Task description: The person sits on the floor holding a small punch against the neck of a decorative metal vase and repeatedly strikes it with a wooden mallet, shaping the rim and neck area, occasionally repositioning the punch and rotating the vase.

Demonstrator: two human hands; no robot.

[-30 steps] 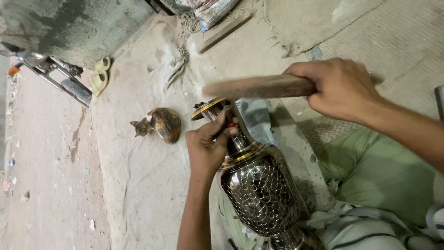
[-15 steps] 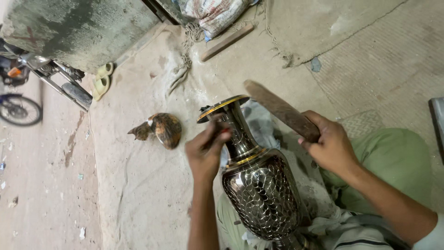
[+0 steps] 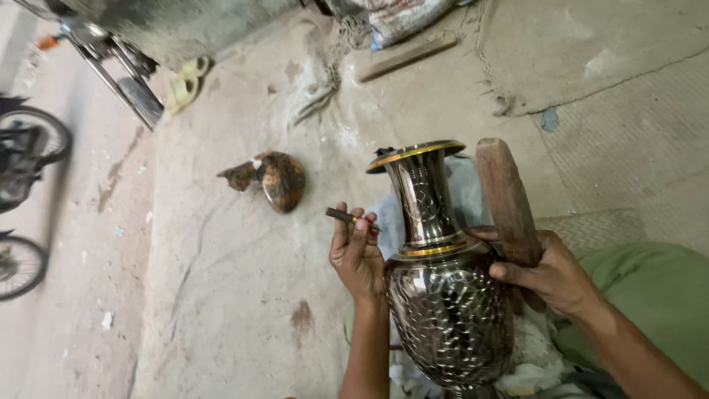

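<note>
Here, nearest the camera, a metal vase (image 3: pixel 443 295) leans on cloth in the person's lap, mouth pointing away. It looks heavy, rigid and slick; the narrow neck above the gold band seems the surest grip. The left hand (image 3: pixel 358 255) pinches a small punch (image 3: pixel 347 216) just beside the neck, fingers closed on it. The right hand (image 3: pixel 550 277) is clamped on a wooden mallet (image 3: pixel 506 199), touching the vase's shoulder. Farther out, on the dusty concrete floor (image 3: pixel 221 295), lies a brown shell-like lump (image 3: pixel 277 179); beyond, a bicycle wheel (image 3: pixel 33 144) and sacks (image 3: pixel 399 15).
</note>
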